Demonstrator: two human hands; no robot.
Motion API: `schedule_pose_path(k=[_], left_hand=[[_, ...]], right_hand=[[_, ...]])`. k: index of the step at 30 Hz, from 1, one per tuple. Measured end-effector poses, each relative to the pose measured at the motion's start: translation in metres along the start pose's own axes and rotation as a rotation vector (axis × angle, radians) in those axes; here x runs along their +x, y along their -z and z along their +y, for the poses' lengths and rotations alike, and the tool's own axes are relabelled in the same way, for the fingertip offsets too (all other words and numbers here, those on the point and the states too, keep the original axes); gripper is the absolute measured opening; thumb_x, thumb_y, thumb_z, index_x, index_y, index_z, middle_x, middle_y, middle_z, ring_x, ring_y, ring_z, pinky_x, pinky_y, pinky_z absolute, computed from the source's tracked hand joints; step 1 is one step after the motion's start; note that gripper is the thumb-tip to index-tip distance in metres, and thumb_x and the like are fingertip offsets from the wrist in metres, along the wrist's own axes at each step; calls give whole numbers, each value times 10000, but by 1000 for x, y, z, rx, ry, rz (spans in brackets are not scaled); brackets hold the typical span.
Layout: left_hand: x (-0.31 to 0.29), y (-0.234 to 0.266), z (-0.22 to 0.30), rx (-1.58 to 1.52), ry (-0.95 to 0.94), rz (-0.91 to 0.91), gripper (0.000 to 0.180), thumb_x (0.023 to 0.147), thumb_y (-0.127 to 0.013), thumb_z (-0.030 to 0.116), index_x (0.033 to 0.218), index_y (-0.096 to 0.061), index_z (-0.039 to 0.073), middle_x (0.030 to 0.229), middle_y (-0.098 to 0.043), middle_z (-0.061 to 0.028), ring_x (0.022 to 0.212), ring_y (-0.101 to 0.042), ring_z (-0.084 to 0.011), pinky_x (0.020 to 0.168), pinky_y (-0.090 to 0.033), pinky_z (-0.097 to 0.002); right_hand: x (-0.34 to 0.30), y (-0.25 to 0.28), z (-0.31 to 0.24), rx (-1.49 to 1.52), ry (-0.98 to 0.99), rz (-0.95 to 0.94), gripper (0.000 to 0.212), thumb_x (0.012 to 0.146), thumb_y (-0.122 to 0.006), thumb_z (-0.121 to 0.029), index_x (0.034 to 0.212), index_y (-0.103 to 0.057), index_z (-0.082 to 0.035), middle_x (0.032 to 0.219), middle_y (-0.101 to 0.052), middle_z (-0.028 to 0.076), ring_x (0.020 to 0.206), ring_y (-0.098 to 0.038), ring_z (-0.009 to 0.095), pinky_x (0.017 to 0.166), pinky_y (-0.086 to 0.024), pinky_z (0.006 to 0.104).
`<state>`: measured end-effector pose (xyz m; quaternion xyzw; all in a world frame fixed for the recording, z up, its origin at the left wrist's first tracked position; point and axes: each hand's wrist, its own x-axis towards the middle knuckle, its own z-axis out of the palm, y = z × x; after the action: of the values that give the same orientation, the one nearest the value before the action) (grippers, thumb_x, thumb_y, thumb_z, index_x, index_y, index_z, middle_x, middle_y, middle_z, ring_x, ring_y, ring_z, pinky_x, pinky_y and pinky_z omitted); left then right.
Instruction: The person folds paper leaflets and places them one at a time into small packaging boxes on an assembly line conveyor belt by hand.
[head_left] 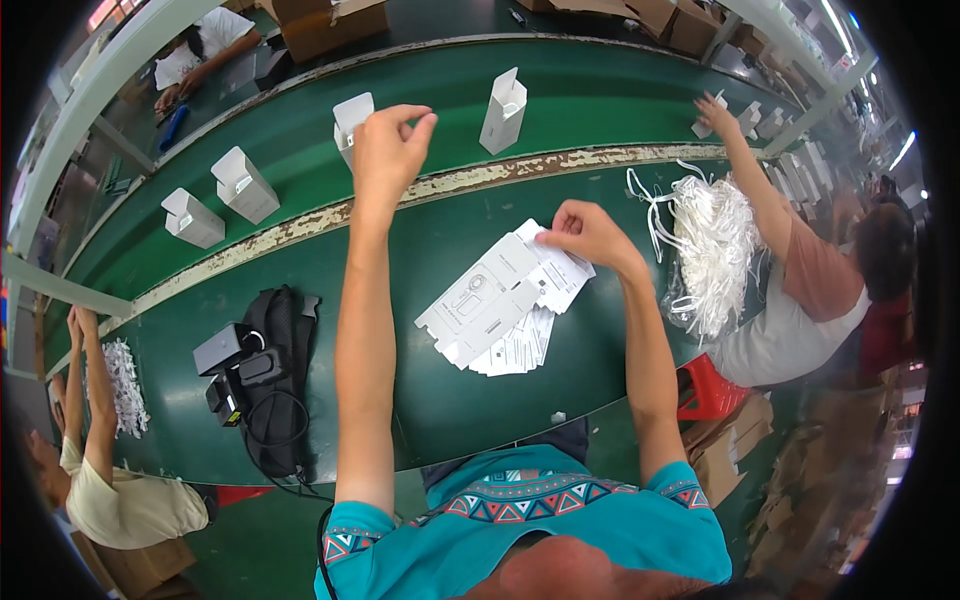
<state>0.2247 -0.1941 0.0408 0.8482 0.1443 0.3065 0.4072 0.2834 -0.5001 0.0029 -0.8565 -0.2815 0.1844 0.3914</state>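
Bench: dark green tabletop, with a green conveyor belt beyond both hands. Left of the left hand: two white open-topped cardboard boxes. Left hand: at a third box, thumb and forefinger close together; grip cannot be told. Beyond and between the hands: a fourth box. Nearer, beside the right hand: flat printed white card over fanned white paper leaflets; right thumb touches a leaflet, pinch unconfirmed. Right of it: heaped white cables. Progress (judged): these four boxes erected, flaps unclosed; leaflets remain.

Left fingers near open white box — right fingers at leaflets, green table.
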Motion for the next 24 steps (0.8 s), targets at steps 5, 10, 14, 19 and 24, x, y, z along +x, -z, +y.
schedule_pose_path(k=[5, 10, 14, 19, 24], left_hand=[[-12, -30, 15, -236, -7, -190, 202, 870, -747, 150, 990, -774, -9, 545, -550, -24, 503, -480, -86, 515, -394, -294], [-23, -50, 23, -279, -10, -374, 188, 873, -743, 141, 968, -773, -18, 598, -634, -29, 535, -550, -74, 535, -431, -265], [-31, -61, 28, -219, -17, -756, 193, 888, -748, 173, 941, -773, -10, 634, -663, -23, 570, -576, -62, 529, -425, -251], [-38, -74, 32, -127, -76, -769, 194, 879, -743, 173, 941, -772, -9, 614, -664, -52, 570, -589, -77, 552, -449, -276], [-39, -77, 28, -154, -40, -722, 217, 848, -752, 172, 981, -774, 2, 609, -638, -40, 547, -539, -116, 576, -453, -304]], right_hand=[[-6, -7, 21, 273, -10, -53, 245, 826, -841, -182, 759, -650, -43, 670, -582, -59, 612, -473, 22, 543, -378, 212], [-7, -5, 41, 321, 24, -3, 185, 851, -803, -169, 868, -708, -11, 691, -626, -26, 632, -511, 42, 574, -422, 231], [-11, -1, 18, 210, 96, 113, 287, 820, -817, -180, 1029, -737, 0, 795, -655, 19, 685, -550, 82, 625, -461, 257], [-10, -5, 29, 172, 191, 55, 346, 778, -861, -176, 1071, -742, -35, 896, -622, -12, 723, -516, 52, 635, -434, 216], [-12, -7, 24, 76, 261, 137, 309, 782, -855, -150, 1050, -744, -43, 866, -636, -26, 712, -527, 45, 612, -427, 217]])
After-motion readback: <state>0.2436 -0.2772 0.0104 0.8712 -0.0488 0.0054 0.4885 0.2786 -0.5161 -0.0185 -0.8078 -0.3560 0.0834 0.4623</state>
